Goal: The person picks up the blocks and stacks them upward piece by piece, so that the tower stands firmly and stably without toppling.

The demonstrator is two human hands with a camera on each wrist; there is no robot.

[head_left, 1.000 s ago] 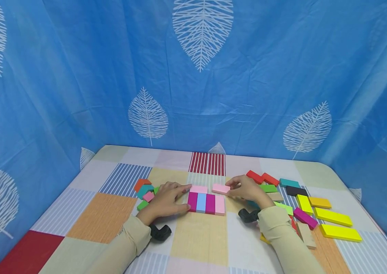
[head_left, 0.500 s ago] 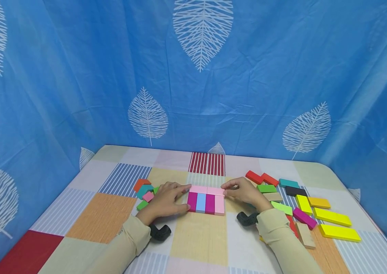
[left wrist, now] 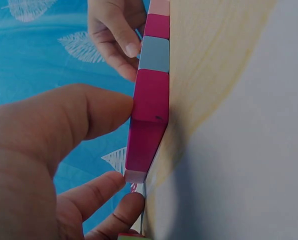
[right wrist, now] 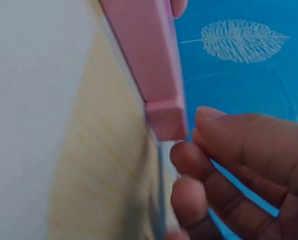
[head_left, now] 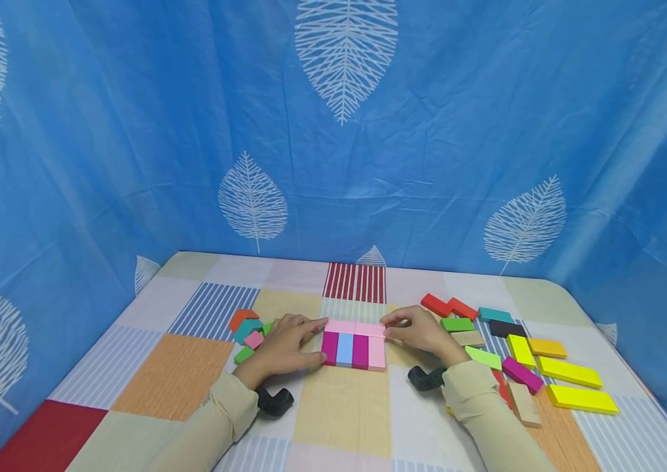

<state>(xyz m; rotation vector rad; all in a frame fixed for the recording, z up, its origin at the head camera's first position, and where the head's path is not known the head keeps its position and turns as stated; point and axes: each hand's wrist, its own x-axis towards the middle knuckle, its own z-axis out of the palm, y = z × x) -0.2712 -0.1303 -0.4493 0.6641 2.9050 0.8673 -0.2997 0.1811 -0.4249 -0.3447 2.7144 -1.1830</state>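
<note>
In the head view, a flat rectangle of blocks lies between both hands. Its near row has a magenta block (head_left: 330, 347), a light blue block (head_left: 344, 349), a second magenta block (head_left: 360, 352) and a pink block (head_left: 377, 354). Behind them, two pink blocks lie end to end, a left one (head_left: 341, 326) and a right one (head_left: 370, 329). My left hand (head_left: 286, 346) spans the left side, thumb (left wrist: 114, 107) against the magenta block, fairly straight fingers by the left pink one. With thumb and bent fingers, my right hand (head_left: 422, 333) holds the right pink block's outer end.
Loose blocks lie right of the right hand, including yellow ones (head_left: 582, 398), a black one (head_left: 507, 330), red ones (head_left: 436, 305) and a plain wooden one (head_left: 525, 404). Beyond the left hand sit an orange block (head_left: 242, 319) and a teal block (head_left: 247, 330). A blue curtain (head_left: 428, 164) hangs behind the table.
My right hand has moved left with the right pink block, closing the gap to the left pink one. The left hand has stayed in place.
</note>
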